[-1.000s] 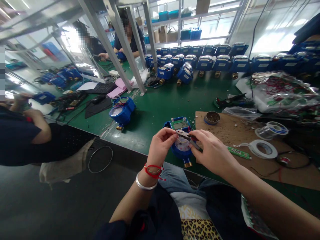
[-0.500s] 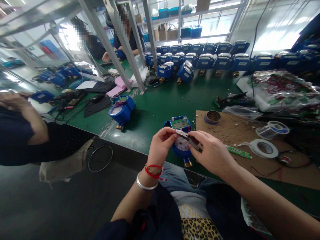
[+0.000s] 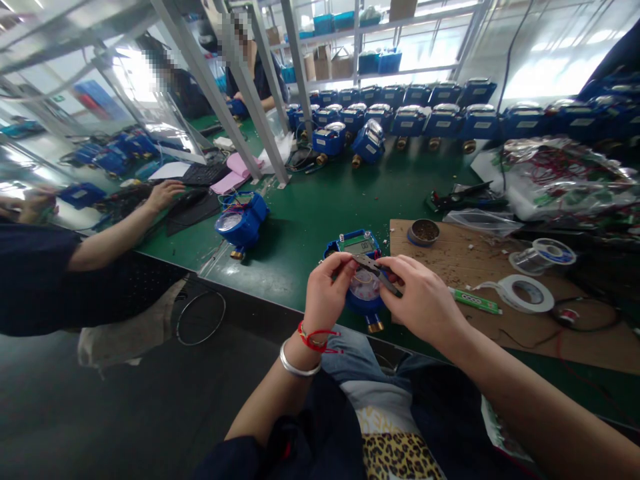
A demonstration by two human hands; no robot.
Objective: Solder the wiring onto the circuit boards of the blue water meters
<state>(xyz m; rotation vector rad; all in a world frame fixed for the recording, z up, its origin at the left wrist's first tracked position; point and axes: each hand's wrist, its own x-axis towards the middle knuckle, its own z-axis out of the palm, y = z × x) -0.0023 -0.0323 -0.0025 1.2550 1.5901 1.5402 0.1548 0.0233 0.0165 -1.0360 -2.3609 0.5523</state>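
Close in front of me, my right hand [image 3: 425,300] is closed round the handles of wire strippers [image 3: 368,264], whose flat grey jaws point left. My left hand [image 3: 327,290] pinches thumb and fingers together at the jaw tips; what lies between the fingers is too small to make out. Just beneath both hands a blue water meter [image 3: 367,303] rests on the bench, its small display showing and its brass fitting toward me. The hands and tool partly cover its round dial. Another blue meter [image 3: 244,223] with loose wires stands to the left.
Rows of blue meters [image 3: 445,120] line the back of the green bench [image 3: 320,200]. At right, cardboard [image 3: 450,267] bears a small round tin [image 3: 423,233], white tape [image 3: 527,293] and a solder spool [image 3: 543,257]. A co-worker's arm [image 3: 117,230] reaches over the bench at left.
The wire strippers have turned slightly in my right hand, my left still pinching at their tips. At left, the co-worker's arm has stretched out to the black mouse.
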